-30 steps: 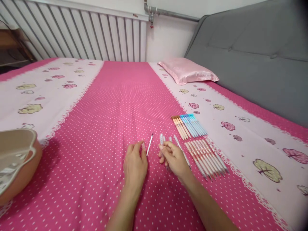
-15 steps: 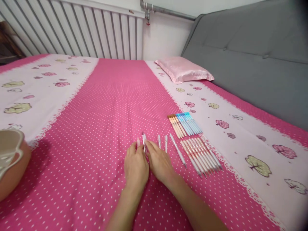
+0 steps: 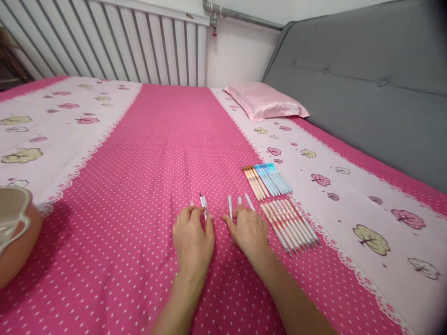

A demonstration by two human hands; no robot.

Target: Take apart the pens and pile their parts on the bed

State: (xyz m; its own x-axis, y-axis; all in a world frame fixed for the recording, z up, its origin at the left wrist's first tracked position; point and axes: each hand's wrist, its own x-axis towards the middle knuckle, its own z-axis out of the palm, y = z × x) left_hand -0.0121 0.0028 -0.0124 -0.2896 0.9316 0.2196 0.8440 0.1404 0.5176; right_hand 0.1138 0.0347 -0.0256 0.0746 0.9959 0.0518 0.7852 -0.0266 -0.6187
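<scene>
My left hand (image 3: 193,235) rests low over the bed with its fingers curled around slim white pens (image 3: 204,203), whose far ends stick out past the fingers; one shows a dark tip. Another pale pink end (image 3: 192,203) peeks out beyond the fingertips. To the right, my right hand (image 3: 249,231) reaches over three separate white pens, thumb and fingers apart. One white pen (image 3: 229,204) lies between its thumb and index finger; the lower parts of the other two are hidden under the hand. Whether the fingertips press on any pen, I cannot tell.
Right of my hands lies a row of white and red patterned pens (image 3: 289,225). Behind it are orange pens with brown ends (image 3: 256,182) and light blue pens (image 3: 274,179). A peach tub (image 3: 30,232) stands at left; a pink pillow (image 3: 267,101) lies farther back.
My hands have moved apart. The left shifted slightly left along with the white pens; the right moved right, from beside the left hand to over the three separate pens.
</scene>
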